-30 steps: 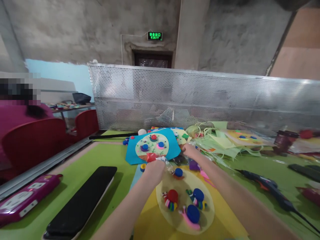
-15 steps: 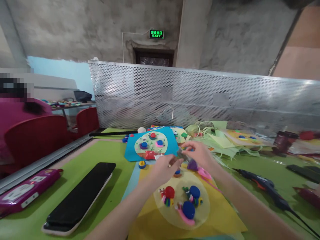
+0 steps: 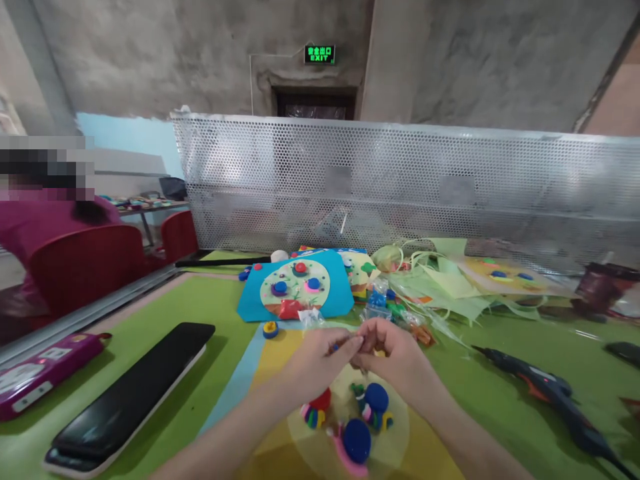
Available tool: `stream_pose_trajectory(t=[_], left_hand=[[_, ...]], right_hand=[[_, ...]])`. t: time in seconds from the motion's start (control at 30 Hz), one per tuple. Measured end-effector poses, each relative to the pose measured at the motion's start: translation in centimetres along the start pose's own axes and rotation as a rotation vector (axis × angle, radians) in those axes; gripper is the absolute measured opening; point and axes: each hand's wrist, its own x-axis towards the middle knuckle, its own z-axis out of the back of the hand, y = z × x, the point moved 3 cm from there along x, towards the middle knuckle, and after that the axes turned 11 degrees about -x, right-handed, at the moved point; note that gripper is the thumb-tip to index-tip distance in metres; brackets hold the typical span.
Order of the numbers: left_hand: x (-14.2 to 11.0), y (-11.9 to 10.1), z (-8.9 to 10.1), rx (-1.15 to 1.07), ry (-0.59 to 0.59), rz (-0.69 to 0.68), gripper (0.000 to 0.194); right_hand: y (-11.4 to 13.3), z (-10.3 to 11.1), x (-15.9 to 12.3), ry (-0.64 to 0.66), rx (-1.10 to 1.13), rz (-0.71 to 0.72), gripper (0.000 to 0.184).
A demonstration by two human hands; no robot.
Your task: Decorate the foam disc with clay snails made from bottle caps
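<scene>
My left hand [image 3: 317,357] and my right hand [image 3: 393,350] meet above the upper part of a yellow sheet [image 3: 270,427]. Fingers on both are closed in a pinch, tips close together; whatever is between them is hidden or too small to name. Below them, a pale round panel [image 3: 395,440] carries small clay snails: one with a red cap-like shell [image 3: 320,401], one with a blue shell [image 3: 376,398], and a pink-bodied one with a blue shell [image 3: 357,440]. A yellow-and-blue cap [image 3: 271,329] lies beyond my left wrist.
Behind my hands lie a blue picture sheet [image 3: 245,303], a red packet [image 3: 290,309] and clear bags of coloured clay [image 3: 379,299]. A hot glue gun [image 3: 535,383] is at right, a black phone-like slab [image 3: 130,393] and purple device [image 3: 50,373] at left. A perforated metal screen [image 3: 400,187] stands behind.
My right hand has come down and nearer, from beside a small clear bag to meet my left hand. The view has shifted slightly; the purple and pink pieces by my right wrist no longer show.
</scene>
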Motion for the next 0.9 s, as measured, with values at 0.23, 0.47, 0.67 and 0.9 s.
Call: stream_pose_trajectory(t=[0.23,0.47,0.67,0.9], left_hand=[[-0.3,-1.3,-0.2,-0.154,0.14,-0.053,0.04],[-0.8,-2.0,-1.6,-0.256,0.09,-0.069,0.03],[-1.0,-3.1,0.5,-0.099,-0.038,-0.231,0.033],[-2.0,-1.6,-0.9,0.269,-0.228,-0.259,0.027]], right_hand=[[0.0,0.8,-0.7,0.191,0.506,-0.078,0.04],[1.2,2.0,-1.5,0.206,0.502,-0.12,0.033],[0.3,9.6,-1.3,-0.478,-0.02,0.045,0.021],[0.2,7.1,-0.7,-0.31,0.095,0.038,0.025]])
